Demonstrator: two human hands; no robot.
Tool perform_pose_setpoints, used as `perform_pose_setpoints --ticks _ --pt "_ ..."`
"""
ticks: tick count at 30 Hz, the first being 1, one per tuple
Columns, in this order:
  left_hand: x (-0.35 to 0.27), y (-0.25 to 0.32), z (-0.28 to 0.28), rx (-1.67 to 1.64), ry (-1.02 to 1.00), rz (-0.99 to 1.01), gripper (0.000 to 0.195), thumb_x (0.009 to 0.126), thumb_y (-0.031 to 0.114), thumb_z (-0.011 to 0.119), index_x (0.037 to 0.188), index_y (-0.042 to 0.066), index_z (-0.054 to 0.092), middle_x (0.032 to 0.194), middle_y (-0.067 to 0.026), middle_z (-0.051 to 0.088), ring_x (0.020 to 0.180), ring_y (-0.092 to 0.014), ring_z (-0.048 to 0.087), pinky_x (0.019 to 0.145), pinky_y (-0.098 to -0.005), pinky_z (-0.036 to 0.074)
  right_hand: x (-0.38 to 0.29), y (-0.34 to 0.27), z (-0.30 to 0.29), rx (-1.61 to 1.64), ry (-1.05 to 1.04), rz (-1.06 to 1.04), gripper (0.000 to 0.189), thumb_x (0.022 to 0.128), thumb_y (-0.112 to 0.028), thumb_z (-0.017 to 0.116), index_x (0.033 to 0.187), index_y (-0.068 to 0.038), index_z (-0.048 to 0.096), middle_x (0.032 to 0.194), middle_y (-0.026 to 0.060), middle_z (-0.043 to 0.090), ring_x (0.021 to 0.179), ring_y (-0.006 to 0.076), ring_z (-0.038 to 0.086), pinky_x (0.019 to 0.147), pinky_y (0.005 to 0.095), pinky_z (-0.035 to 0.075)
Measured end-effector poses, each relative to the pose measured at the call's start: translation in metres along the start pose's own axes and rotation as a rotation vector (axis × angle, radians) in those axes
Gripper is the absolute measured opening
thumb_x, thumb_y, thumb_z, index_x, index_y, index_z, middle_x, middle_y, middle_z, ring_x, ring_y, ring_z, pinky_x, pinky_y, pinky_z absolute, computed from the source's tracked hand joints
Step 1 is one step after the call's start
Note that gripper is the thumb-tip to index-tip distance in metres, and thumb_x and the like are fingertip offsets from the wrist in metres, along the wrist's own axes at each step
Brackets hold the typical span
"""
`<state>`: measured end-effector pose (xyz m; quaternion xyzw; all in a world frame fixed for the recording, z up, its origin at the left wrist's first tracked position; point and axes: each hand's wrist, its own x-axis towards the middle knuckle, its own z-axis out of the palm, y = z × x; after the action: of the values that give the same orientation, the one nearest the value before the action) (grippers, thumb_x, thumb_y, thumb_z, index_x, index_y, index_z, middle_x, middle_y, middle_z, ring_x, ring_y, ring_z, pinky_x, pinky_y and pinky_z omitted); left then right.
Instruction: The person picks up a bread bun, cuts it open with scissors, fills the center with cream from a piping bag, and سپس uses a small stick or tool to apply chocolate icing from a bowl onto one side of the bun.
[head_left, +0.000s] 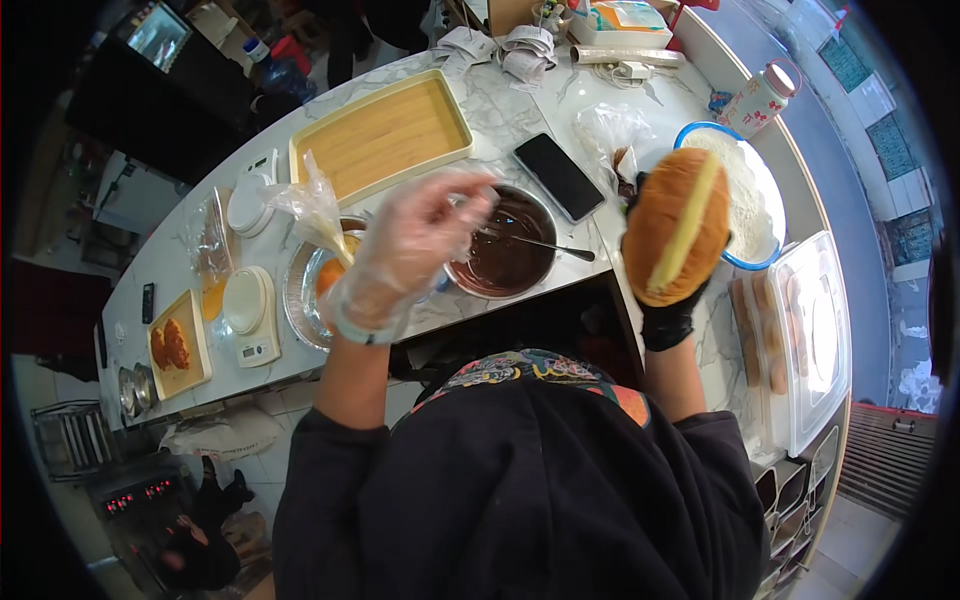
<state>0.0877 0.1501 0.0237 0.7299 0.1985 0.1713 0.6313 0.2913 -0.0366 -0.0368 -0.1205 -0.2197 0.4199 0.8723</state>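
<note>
My right hand (667, 322), in a black glove, holds up an oval bread bun (664, 240) with a pale yellow strip of cream along its top. My left hand (427, 232), in a clear plastic glove, is blurred and raised over the left edge of a metal bowl of dark chocolate sauce (517, 262); its fingers are bent, and whether they hold something cannot be told. A spoon (559, 246) rests in that bowl. Beside the left wrist, a clear piping bag (319, 210) with pale filling leans in a foil-like round container (296, 300).
A yellow tray (382, 135) and a black phone (559, 176) lie behind the bowl. At right are a blue-rimmed basin of white powder (750, 195) and a lidded plastic box of buns (806, 337). A kitchen scale (251, 311) stands left. Another person (199, 547) is at lower left.
</note>
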Motion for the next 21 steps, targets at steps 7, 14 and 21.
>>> perform_pose_setpoints --ticks 7,14,21 --pt "0.058 -0.069 0.09 0.942 -0.345 0.523 0.036 0.071 0.021 0.069 0.103 0.006 0.063 0.093 -0.0126 0.064 0.082 -0.031 0.062 0.076 -0.041 0.048 -0.005 -0.05 -0.022 0.181 -0.26 0.004 0.063 0.093 -0.041 0.035 0.14 -0.002 0.02 0.14 0.018 0.032 0.129 0.0303 0.033 0.11 0.0393 0.023" --pt "0.082 -0.061 0.041 0.92 -0.148 0.546 0.012 0.075 0.02 0.063 0.08 0.01 0.068 0.075 -0.014 0.064 0.075 -0.03 0.062 0.069 -0.0393 0.05 -0.028 -0.061 -0.034 0.003 -0.093 -0.057 0.063 0.094 -0.043 0.032 0.14 -0.002 0.021 0.14 0.0198 0.032 0.128 0.0315 0.034 0.11 0.0402 0.024" --pt "0.049 -0.084 -0.029 0.506 0.433 0.205 0.019 0.083 0.023 0.066 0.081 0.004 0.065 0.069 -0.0096 0.065 0.062 -0.017 0.062 0.058 -0.0279 0.048 -0.042 -0.039 -0.021 0.32 -0.034 -0.132 0.071 0.09 -0.052 0.04 0.141 -0.005 0.022 0.141 0.0193 0.032 0.127 0.0341 0.035 0.108 0.0453 0.027"
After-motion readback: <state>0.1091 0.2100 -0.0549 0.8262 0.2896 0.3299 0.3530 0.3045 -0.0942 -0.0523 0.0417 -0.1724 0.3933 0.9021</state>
